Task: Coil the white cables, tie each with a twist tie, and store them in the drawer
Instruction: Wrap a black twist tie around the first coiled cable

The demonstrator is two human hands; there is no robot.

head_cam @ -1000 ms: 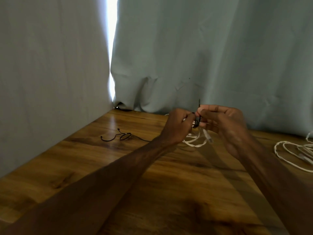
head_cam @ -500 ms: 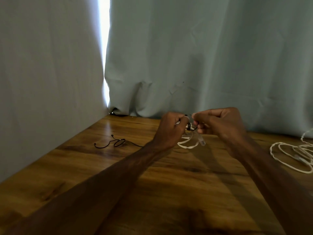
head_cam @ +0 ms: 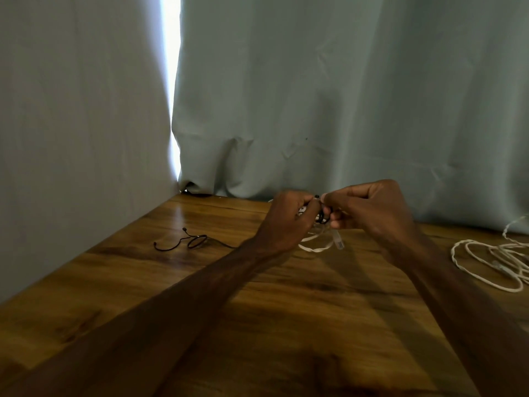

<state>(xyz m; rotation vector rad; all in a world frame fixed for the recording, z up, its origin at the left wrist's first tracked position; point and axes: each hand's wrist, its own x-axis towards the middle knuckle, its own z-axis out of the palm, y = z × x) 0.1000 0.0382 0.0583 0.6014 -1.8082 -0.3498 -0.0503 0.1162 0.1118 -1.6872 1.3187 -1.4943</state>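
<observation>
Table (head_cam: 120, 285): wooden top, spread under everything below.
Spare twist tie (head_cam: 190, 244): black, partly looped, flat on the wood at nine o'clock from the hands and well apart from them.
Left hand (head_cam: 287, 217): raised over the wood, fingers curled, gripping the white bundle on its three o'clock side.
Twist tie (head_cam: 322, 216): black, wound round the bundle between the two hands, one end poking up at twelve o'clock.
Coiled cable (head_cam: 315, 250): white, loops hanging at six o'clock from the hands; whether the lowest loop touches the wood I cannot tell. Its plug (head_cam: 339, 243) dangles beside them.
Right hand (head_cam: 372, 213): fingers curled, thumb and forefinger pinching the black tie on its nine o'clock side.
Loose cable (head_cam: 499, 255): white, uncoiled, sprawled on the wood at three o'clock, well apart from the hands.
</observation>
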